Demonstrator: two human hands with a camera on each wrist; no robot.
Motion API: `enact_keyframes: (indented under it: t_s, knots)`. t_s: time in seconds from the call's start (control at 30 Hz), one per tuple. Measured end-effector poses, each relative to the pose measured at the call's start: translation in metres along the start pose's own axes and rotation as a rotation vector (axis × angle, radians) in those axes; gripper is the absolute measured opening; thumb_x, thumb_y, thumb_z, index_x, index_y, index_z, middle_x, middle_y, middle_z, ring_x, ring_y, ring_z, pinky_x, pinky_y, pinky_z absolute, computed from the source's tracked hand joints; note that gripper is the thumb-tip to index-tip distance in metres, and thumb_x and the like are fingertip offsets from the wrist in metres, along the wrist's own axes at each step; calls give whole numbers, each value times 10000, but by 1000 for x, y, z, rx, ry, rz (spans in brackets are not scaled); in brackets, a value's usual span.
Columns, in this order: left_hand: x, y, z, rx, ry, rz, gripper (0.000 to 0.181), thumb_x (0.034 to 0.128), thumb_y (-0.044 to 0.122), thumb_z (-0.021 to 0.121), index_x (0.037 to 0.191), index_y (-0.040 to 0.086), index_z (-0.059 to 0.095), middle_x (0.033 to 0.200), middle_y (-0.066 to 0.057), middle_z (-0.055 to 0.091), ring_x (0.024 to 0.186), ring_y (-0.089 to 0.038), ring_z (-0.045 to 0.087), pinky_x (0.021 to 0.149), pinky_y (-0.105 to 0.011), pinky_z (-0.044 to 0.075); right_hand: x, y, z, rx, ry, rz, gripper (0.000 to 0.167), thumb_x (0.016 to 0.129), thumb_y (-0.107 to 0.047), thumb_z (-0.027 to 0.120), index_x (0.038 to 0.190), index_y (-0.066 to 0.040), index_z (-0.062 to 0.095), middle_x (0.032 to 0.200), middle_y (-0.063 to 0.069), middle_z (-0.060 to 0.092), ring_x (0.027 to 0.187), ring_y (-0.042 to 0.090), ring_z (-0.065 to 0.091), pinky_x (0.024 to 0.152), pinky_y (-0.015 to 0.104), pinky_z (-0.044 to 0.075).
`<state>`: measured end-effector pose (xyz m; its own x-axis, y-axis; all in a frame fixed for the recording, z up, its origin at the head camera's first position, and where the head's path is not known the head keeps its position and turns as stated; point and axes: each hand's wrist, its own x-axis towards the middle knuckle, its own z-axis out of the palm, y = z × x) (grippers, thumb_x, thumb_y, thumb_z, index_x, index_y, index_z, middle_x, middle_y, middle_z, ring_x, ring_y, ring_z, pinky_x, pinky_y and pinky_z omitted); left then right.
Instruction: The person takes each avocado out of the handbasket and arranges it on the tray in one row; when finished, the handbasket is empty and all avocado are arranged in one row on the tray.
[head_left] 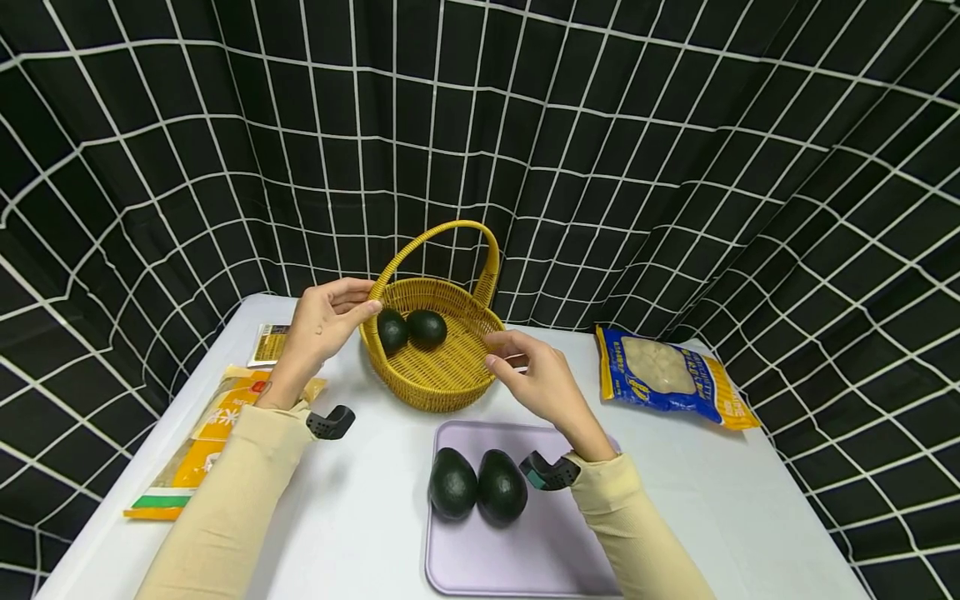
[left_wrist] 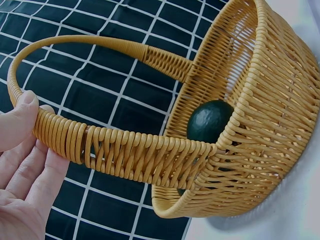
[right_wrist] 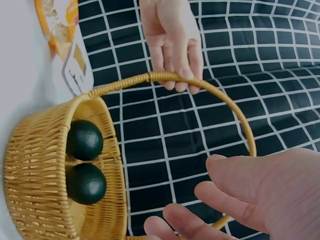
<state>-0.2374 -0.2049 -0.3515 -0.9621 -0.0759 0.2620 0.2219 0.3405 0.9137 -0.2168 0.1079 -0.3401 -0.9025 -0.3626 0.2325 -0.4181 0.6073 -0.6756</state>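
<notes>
Far on the desk [head_left: 360, 517], the left hand [head_left: 321, 323] pinches the wicker basket [head_left: 431, 402] by its handle [left_wrist: 135, 152], the right hand's [head_left: 546, 382] parted fingers hold nothing, and one-sided lifting could tip out the avocados [head_left: 427, 329] inside.

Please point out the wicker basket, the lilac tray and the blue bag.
Wicker basket [head_left: 438, 362], head view: bare woven floor inside.
Lilac tray [head_left: 551, 542], head view: bare flat surface.
Blue bag [head_left: 660, 367], head view: clear window in the front.

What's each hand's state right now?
Left hand: closed, pinching the arched yellow woven handle of the round yellow woven basket.
Right hand: open, holding nothing, near the basket.
</notes>
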Motion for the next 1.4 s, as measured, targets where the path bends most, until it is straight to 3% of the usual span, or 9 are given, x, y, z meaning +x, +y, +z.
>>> enact_keyframes:
  t_s: [0.3, 0.63, 1.0, 1.4]
  knots:
    - [0, 0, -1, -14, 4, -4, 362, 951, 202, 730, 1278, 55, 678, 1226, -158, 718, 1162, -275, 685, 890, -150, 566, 21, -1, 5, -7, -23, 2, 276, 968, -271, 685, 1237, -208, 696, 1046, 51, 742, 972, 242, 715, 749, 351, 610]
    - [1, -2, 0, -14, 3, 4, 359, 957, 177, 720, 1284, 38, 670, 1223, -173, 717, 1162, -289, 686, 880, -135, 562, 44, -4, 11, 34, -50, -18, 287, 967, -263, 693, 1244, -189, 686, 1054, 57, 743, 879, 217, 714, 658, 321, 579]
    - [0, -1, 1, 12, 9, -8, 354, 962, 197, 715, 1286, 59, 674, 1228, -150, 719, 1163, -272, 685, 952, -256, 578, 65, -8, 19, -14, -51, -14, 307, 956, -259, 709, 1249, -172, 681, 1093, 71, 733, 956, 250, 706, 818, 396, 597]
    - [0, -2, 1, 12, 12, -8, 355, 960, 200, 717, 1284, 60, 676, 1234, -150, 717, 1166, -274, 685, 966, -298, 579, 77, -9, 26, -18, -67, -19, 318, 956, -274, 709, 1256, -176, 677, 1080, 55, 732, 945, 203, 696, 790, 369, 577]
